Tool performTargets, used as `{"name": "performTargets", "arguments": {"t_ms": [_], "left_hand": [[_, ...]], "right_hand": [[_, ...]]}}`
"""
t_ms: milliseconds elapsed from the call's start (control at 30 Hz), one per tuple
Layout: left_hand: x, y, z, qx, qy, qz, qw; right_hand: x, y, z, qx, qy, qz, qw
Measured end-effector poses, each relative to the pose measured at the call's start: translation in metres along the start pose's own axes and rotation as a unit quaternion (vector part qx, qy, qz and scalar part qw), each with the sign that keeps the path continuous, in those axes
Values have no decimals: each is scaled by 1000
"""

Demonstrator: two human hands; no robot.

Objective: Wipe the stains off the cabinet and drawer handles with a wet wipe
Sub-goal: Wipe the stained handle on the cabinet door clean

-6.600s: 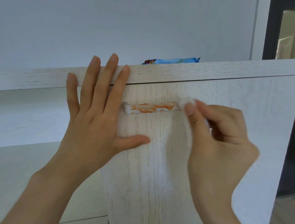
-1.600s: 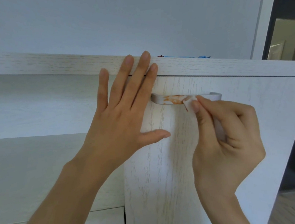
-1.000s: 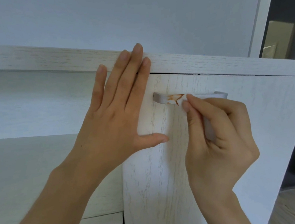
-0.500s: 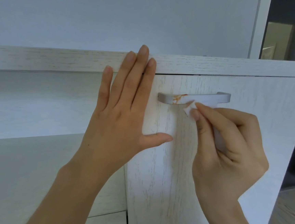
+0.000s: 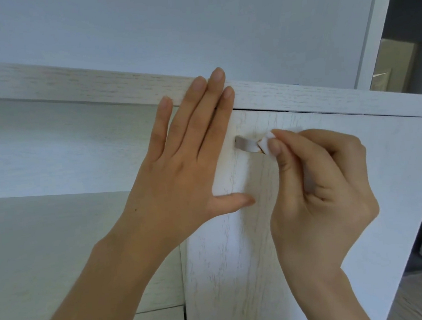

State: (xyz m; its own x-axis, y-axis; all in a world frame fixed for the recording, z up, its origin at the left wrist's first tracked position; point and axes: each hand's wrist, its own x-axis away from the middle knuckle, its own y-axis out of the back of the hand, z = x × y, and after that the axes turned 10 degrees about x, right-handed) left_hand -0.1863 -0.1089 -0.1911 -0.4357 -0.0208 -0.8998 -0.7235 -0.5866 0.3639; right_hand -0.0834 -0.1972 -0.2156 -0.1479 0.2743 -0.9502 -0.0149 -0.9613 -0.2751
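While the left hand (image 5: 180, 167) lies flat against the cabinet door (image 5: 239, 259), fingers (image 5: 215, 103) straight and close together with the tips reaching up over the edge of the top panel (image 5: 301, 98) and the thumb stretched out to the side, the right hand (image 5: 317, 188) is at the handle (image 5: 245, 145)! It pinches a small folded wet wipe (image 5: 266, 144) between thumb and forefinger, the other fingers curled into the palm, and the wad is pressed right on the handle's bar, a little way in from its left end. That left end shows pale and grey, and just at the wipe's lower edge there is a speck of orange-brown stain; the handle's right part is hidden behind the wipe and the right hand, so how it looks cannot be told. The handle sits high on the door, just under the dark seam where the door meets the top panel. The door is whitewashed wood grain, and it stands forward of the pale shelf recess (image 5: 64, 152) to the left. Behind the cabinet rises a plain wall (image 5: 167, 23), a white door frame (image 5: 372, 31) runs up at the right, and a strip of wooden floor (image 5: 421, 302) shows in the bottom right corner
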Motion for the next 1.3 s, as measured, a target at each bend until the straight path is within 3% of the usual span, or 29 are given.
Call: {"name": "performTargets", "arguments": {"t_ms": [367,567,767,1167,1300], "left_hand": [[0,0,1,6,-1,-2,1000],[0,0,0,11,4,2,1000],[1,-3,1,11,-4,-22,1000],[1,-3,2,28,-2,-25,999],[0,-2,1,35,0,-18,999]], "right_hand": [[16,8,0,-21,9,15,1000],[6,10,-2,-32,13,-24,999],[1,1,1,-16,37,22,999],[4,-5,2,0,74,17,997],[5,1,-1,-18,43,21,999]]}}
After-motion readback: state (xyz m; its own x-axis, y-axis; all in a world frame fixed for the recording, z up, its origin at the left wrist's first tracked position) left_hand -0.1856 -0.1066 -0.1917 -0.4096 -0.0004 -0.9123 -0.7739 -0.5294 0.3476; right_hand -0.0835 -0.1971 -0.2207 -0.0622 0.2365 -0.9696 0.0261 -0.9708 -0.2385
